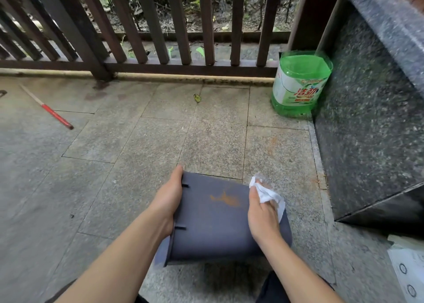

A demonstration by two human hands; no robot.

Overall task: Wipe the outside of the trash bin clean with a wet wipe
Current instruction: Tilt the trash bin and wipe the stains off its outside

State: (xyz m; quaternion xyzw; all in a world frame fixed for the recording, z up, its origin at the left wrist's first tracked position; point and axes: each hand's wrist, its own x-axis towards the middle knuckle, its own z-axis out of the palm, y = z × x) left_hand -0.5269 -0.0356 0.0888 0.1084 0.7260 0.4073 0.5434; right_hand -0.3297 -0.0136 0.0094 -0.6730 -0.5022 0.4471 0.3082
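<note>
A dark grey-blue trash bin [213, 224] lies on its side on the stone floor in front of me, low in the view. An orange-brown smear [226, 199] marks its upper face. My left hand [168, 201] grips the bin's left edge, thumb on top. My right hand [261, 213] presses a crumpled white wet wipe [268, 193] against the bin's right side, just right of the smear.
A cut-open green plastic bottle [300, 84] stands in the corner by a dark granite block [371, 119]. A wooden railing [146, 27] runs along the far edge. A red-tipped stick [49, 110] lies at the left. A printed paper sheet [408, 270] lies at the lower right.
</note>
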